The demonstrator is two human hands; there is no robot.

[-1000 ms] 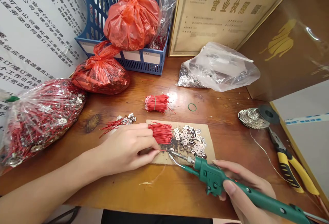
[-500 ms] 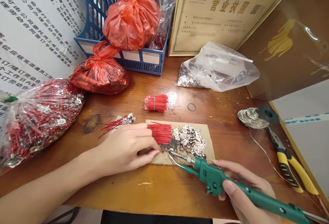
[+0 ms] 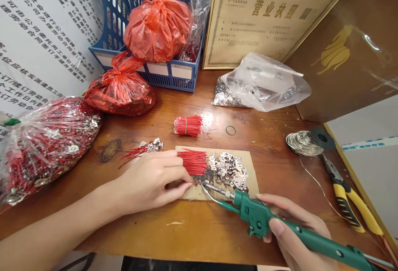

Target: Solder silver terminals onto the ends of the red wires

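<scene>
Between the thumb and forefinger of my left hand (image 3: 158,175) is a thin red wire (image 3: 195,183), pinched over the near part of a cardboard piece (image 3: 253,180). My right hand (image 3: 295,225) is wrapped round a green soldering iron (image 3: 256,213) with a solder feed tube. Its tip meets the wire's right end, beside a small metal tab; exact contact is too small to tell. On the cardboard lie a row of red wires (image 3: 194,162) and a heap of small metal terminals (image 3: 231,169). Wires with terminals attached (image 3: 141,150) lie behind my left hand.
A banded bundle of red wires (image 3: 188,126) and a green rubber band (image 3: 230,130) lie farther back. Solder spool (image 3: 304,143) and pliers (image 3: 345,192) are at right. Filled bags (image 3: 121,88) stand left, a clear bag (image 3: 264,82) and blue rack (image 3: 174,80) behind.
The view has shifted very slightly. Both hands keep their places, with the wire still pinched and the iron's tip still at its end.
</scene>
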